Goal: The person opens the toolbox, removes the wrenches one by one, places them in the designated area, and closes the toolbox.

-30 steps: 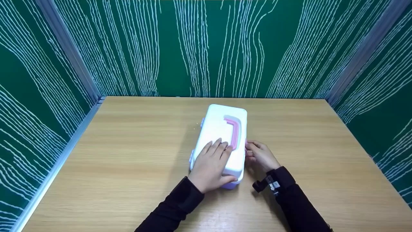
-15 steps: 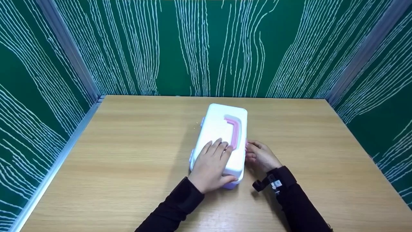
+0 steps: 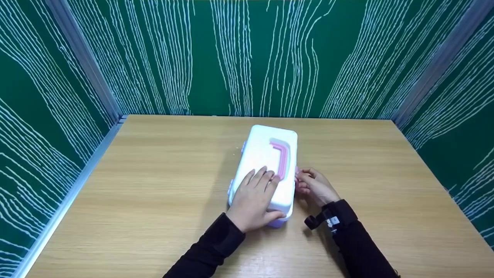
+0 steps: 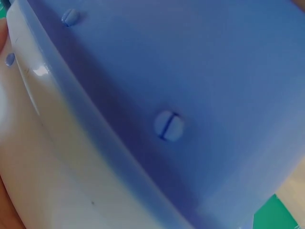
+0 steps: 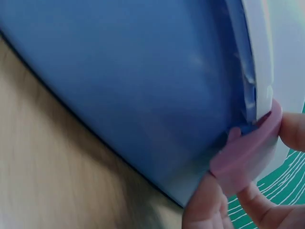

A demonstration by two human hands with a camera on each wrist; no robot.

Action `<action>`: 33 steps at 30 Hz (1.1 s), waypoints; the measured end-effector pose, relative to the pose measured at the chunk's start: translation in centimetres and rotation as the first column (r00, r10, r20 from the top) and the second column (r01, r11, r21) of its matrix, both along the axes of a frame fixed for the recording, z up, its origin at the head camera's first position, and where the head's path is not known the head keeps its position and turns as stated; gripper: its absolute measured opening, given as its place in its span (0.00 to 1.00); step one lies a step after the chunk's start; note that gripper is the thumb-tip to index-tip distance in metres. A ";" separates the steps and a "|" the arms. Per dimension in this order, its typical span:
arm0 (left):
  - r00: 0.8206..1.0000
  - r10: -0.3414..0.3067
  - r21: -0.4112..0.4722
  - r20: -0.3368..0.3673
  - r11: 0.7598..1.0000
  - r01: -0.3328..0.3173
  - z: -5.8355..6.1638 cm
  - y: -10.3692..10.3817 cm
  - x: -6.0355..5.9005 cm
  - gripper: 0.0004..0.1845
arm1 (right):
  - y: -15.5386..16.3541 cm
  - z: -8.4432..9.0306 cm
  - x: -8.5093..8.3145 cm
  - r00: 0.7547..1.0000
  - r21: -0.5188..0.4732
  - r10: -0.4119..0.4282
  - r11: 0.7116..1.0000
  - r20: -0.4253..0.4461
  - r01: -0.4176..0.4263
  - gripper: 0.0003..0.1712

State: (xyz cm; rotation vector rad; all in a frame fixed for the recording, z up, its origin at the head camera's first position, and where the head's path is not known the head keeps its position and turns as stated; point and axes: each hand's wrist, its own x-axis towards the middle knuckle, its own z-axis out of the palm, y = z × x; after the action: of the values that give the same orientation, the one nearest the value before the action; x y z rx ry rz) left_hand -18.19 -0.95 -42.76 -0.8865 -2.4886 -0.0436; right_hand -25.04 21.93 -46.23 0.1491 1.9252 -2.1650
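Note:
A storage box with a white lid (image 3: 262,144) and a blue-purple body (image 5: 119,62) stands on the table at the middle of the head view. Its pink carrying handle (image 3: 284,158) lies folded in a recess of the lid. My left hand (image 3: 254,197) rests on the lid's near part, fingers extended, with the thumb at the near end. At the box's right side, my right hand (image 3: 316,187) holds the pink latch (image 5: 248,157) between thumb and fingers. That latch stands at the lid's rim, tilted out from the blue wall in the right wrist view.
The box stands on a wood-grain table (image 3: 162,173). Purple hinges (image 3: 230,186) stick out on the box's left side. Green panels with white wavy lines (image 3: 216,58) enclose the table at the back and both sides. A small camera (image 3: 312,222) sticks out from the right wrist strap.
Slightly more of the pink latch shows beside the right fingers, which have shifted a little. The left hand and the box hold still.

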 end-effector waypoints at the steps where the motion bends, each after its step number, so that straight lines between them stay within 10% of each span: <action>1: 1.000 0.000 -0.001 0.000 1.000 0.000 0.0 0.0 0.0 0.49 | 0.0 0.1 0.0 1.000 0.020 0.001 1.000 -0.005 -0.001 0.11; 15: 1.000 0.002 -0.002 -0.004 1.000 -0.002 0.1 -0.1 0.0 0.49 | 0.9 1.4 0.0 0.999 0.219 0.045 0.975 -0.007 -0.042 0.34; 33: 1.000 0.002 -0.007 -0.014 1.000 -0.002 -0.1 -0.1 -0.1 0.50 | 2.1 2.6 0.6 0.994 0.020 0.073 0.997 -0.087 -0.072 0.27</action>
State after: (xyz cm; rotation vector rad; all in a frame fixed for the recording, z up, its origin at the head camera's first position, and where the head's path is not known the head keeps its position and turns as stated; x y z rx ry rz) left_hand -18.29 -1.01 -42.85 -0.8839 -2.4777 -0.0282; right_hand -24.49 24.05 -43.61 -0.0129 1.9631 -2.1424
